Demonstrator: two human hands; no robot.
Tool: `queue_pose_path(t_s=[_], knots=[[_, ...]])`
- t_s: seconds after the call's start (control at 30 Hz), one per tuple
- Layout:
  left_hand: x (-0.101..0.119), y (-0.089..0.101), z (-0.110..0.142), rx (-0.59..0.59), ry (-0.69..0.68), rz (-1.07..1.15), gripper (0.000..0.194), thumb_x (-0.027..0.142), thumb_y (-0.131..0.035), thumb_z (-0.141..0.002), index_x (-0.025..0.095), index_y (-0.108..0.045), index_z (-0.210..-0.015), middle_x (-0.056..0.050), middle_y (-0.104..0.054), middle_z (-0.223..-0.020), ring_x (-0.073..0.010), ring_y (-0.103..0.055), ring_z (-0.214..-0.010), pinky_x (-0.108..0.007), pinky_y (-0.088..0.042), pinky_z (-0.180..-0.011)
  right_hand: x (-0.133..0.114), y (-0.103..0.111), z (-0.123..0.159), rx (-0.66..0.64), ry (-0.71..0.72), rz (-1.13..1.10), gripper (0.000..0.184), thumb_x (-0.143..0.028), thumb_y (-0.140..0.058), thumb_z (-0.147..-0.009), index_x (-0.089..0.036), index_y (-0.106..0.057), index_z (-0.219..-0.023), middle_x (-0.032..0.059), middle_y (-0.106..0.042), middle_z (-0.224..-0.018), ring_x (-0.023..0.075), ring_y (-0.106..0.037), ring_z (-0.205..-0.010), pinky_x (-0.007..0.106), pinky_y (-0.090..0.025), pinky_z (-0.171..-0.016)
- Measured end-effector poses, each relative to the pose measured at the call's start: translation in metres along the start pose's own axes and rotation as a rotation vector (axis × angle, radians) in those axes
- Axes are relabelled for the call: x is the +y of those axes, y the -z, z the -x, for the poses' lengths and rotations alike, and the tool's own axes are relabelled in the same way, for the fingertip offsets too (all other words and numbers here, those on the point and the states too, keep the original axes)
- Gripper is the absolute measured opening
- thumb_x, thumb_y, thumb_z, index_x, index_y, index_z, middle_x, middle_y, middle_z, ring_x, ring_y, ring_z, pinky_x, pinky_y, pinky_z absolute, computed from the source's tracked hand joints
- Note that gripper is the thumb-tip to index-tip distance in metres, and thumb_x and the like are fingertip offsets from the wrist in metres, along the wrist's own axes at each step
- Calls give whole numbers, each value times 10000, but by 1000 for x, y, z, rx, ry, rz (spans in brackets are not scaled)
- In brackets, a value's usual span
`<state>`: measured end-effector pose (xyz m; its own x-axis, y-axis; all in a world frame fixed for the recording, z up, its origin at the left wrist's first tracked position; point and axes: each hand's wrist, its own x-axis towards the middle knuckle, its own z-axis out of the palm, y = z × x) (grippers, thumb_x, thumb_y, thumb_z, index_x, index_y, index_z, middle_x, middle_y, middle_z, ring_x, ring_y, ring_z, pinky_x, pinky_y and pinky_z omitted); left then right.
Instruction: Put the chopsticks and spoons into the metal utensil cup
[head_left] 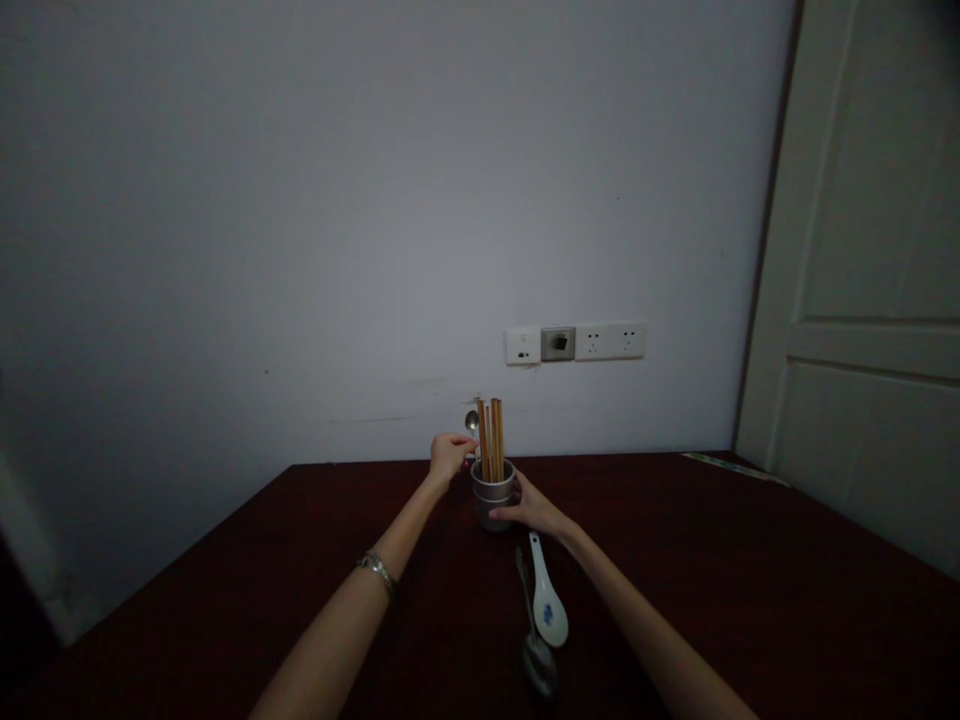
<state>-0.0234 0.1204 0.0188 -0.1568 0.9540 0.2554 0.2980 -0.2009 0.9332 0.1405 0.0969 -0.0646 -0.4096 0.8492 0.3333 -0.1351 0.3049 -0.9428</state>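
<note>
A small metal cup (493, 497) stands on the dark red table (750, 590) near the wall and holds several wooden chopsticks (491, 438) standing upright. My left hand (448, 456) is closed on the handle of a small metal spoon (472, 421), whose bowl points up beside the chopsticks at the cup's left rim. My right hand (534, 511) rests against the cup's right side, fingers curled round it. A silver bracelet (377, 568) sits on my left wrist.
A white ceramic spoon with a blue pattern (547, 596) and a metal spoon (535, 648) lie on the table in front of the cup. A row of wall sockets (575, 343) is above the table. A white door (870, 300) stands at right.
</note>
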Motion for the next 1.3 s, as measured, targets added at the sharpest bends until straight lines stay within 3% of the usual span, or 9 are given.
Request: queue_pose_path(t_s=[0.6,0.93,1.3], knots=[[-18,-3,9,24,7,-84,172,279,-691,-584,109,-672,-575,24,-500,-397,-68,-411,-407,-179,-281,-399,15,4,-3,7,18,14,819,-236,-755,-512,-179,-338,-1215,117,-510,-1183,240,-490,-1087,434,-358,-948],[-23,-3,13,32,14,-43,192,297,-699,-573,116,-686,-638,-3,-568,-471,-80,-455,-436,-181,-310,-407,14,4,-2,-15,-15,18,737,-246,-753,-516,-179,-388,-1153,97,-532,-1147,228,-529,-1030,409,-406,-914],[-36,-8,6,69,-152,-145,126,239,-650,-633,132,-695,-685,-60,-681,-690,-151,-611,-641,-223,-432,-570,6,4,1,-23,-21,24,730,-251,-752,-507,-175,-405,-1145,107,-518,-1167,241,-522,-1041,416,-396,-919]])
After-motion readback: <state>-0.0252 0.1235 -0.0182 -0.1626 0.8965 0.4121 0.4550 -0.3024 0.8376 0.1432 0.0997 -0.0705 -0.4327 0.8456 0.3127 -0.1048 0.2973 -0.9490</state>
